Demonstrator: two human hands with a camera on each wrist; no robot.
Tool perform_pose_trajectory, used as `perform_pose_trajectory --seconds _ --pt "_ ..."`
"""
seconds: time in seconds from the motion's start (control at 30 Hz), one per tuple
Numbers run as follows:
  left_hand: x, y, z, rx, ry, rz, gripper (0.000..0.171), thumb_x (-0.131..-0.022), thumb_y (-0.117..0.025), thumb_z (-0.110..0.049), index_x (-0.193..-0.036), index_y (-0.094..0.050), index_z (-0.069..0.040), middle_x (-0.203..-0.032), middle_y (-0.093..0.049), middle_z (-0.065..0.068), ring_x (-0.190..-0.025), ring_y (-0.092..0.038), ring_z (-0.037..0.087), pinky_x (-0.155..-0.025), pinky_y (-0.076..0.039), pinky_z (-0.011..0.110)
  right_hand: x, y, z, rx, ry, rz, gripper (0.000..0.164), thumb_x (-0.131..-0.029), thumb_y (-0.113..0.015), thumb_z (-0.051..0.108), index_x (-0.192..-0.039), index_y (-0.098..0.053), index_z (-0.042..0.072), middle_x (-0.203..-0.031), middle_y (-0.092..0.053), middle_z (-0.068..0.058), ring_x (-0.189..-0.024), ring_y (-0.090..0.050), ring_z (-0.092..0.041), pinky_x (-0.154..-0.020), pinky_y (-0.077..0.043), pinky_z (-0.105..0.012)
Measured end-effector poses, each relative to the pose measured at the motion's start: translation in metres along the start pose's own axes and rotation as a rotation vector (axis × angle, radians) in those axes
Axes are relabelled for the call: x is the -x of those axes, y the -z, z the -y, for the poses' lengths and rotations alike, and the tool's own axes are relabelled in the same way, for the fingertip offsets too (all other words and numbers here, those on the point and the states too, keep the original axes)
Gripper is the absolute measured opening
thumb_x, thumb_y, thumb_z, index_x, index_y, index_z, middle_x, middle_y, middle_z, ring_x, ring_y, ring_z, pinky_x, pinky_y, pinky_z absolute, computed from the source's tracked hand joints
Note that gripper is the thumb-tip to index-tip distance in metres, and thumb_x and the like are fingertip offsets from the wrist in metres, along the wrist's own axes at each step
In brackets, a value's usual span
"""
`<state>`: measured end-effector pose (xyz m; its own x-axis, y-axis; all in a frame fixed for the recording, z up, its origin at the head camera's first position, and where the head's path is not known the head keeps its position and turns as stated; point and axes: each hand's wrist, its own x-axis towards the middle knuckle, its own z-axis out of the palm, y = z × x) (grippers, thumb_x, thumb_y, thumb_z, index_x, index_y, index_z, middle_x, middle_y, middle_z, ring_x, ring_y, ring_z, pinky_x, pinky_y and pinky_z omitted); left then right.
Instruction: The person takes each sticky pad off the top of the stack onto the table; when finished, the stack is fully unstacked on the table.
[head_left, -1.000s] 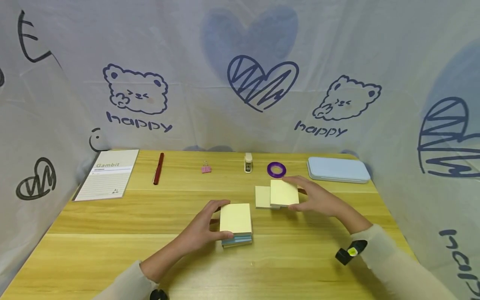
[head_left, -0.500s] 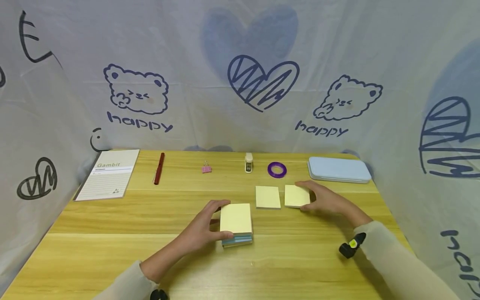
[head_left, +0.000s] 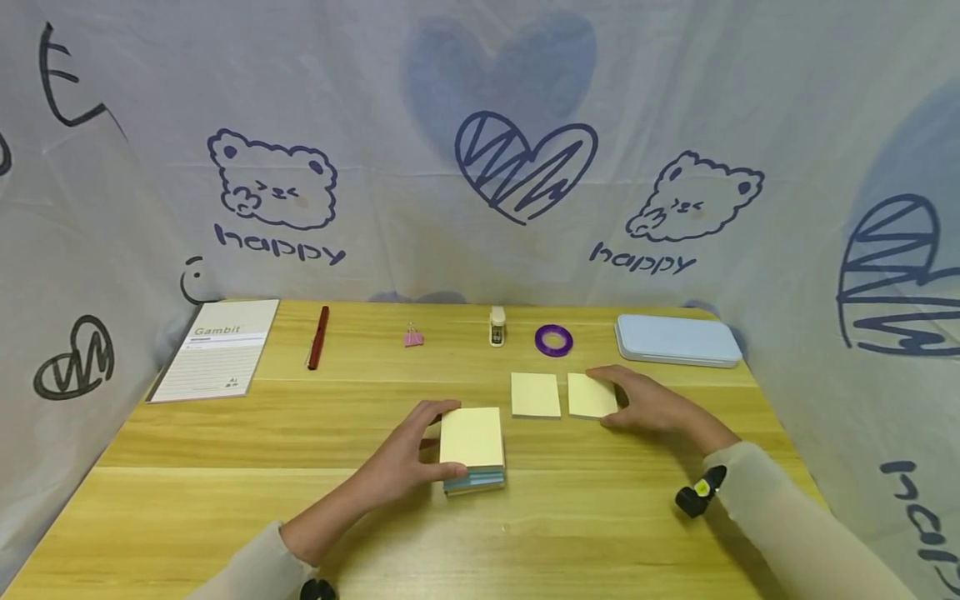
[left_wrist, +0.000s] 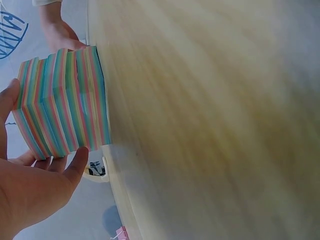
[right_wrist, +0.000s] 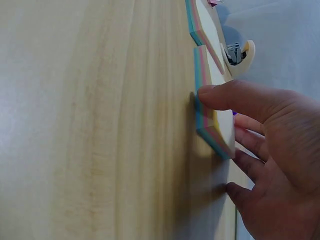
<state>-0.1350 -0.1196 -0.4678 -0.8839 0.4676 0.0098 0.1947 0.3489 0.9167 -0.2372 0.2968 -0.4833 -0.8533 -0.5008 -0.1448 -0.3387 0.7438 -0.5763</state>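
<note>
A tall stack of sticky note pads (head_left: 471, 437) stands on the table, its striped pastel edges plain in the left wrist view. Around its left side my left hand (head_left: 401, 458) holds it, with thumb at the near edge and fingers at the far edge. My right hand (head_left: 651, 402) pinches a single sticky note pad (head_left: 589, 396) between thumb and fingers. That pad lies flat or nearly so on the table, its coloured layers showing in the right wrist view. Just left of it, a second sticky note pad (head_left: 535, 395) lies apart with a narrow gap between.
Along the back of the table (head_left: 300, 517) are a notepad (head_left: 217, 350), a dark red pen (head_left: 318, 337), a pink binder clip (head_left: 412, 337), a small white bottle-like item (head_left: 497, 326), a purple tape roll (head_left: 553, 340) and a light blue case (head_left: 677, 340). Printed cloth surrounds three sides.
My right hand has moved its pad rightward and down from above the second pad to the table beside it. The left hand and the stack have stayed put.
</note>
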Motion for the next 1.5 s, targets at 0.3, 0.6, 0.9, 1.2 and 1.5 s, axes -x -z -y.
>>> perform_pose_trajectory --seconds 0.3,0.6,0.9,1.2,1.5 --pt "0.0 0.003 -0.001 0.033 -0.005 0.015 0.088 -0.087 -0.086 -0.026 -0.157 -0.036 -0.005 -0.155 -0.039 0.014 -0.146 -0.035 0.038 -0.113 -0.045 0.055 -0.005 0.011 0.039 0.02 0.086 -0.008 0.086 -0.088 -0.083 0.028 -0.159 -0.039 0.009 -0.162 -0.037 -0.021 -0.15 -0.031 -0.046 -0.121 -0.026 -0.064" --pt "0.002 0.004 0.001 0.054 0.017 0.027 0.097 -0.084 -0.088 -0.024 -0.16 -0.029 -0.004 -0.16 -0.033 0.018 -0.15 -0.03 0.041 -0.117 -0.039 0.059 -0.007 0.001 0.108 -0.023 0.208 0.048 0.087 -0.089 -0.081 0.042 -0.16 -0.038 0.014 -0.165 -0.034 -0.013 -0.152 -0.031 -0.038 -0.121 -0.031 -0.061" --pt "0.004 0.003 0.003 0.061 0.043 0.047 0.1 -0.086 -0.086 -0.025 -0.162 -0.024 -0.006 -0.165 -0.024 0.021 -0.151 -0.026 0.046 -0.117 -0.035 0.064 -0.009 -0.024 0.152 -0.06 0.26 0.119 0.089 -0.089 -0.08 0.047 -0.162 -0.035 0.019 -0.167 -0.029 -0.012 -0.153 -0.029 -0.039 -0.119 -0.033 -0.062" --pt "0.004 0.003 0.002 0.037 0.019 0.04 0.095 -0.086 -0.086 -0.023 -0.158 -0.028 -0.003 -0.163 -0.029 0.021 -0.15 -0.03 0.045 -0.116 -0.037 0.062 -0.012 -0.046 0.17 -0.056 0.304 0.137 0.092 -0.087 -0.083 0.043 -0.159 -0.037 0.011 -0.164 -0.037 -0.011 -0.15 -0.036 -0.032 -0.12 -0.036 -0.053" --pt "0.003 0.002 0.003 0.013 0.003 0.039 0.092 -0.086 -0.086 -0.024 -0.157 -0.03 -0.003 -0.16 -0.034 0.02 -0.148 -0.033 0.044 -0.116 -0.037 0.063 -0.011 -0.055 0.177 -0.03 0.293 0.108 0.09 -0.086 -0.084 0.037 -0.158 -0.039 0.007 -0.16 -0.042 -0.012 -0.146 -0.043 -0.031 -0.119 -0.039 -0.049"
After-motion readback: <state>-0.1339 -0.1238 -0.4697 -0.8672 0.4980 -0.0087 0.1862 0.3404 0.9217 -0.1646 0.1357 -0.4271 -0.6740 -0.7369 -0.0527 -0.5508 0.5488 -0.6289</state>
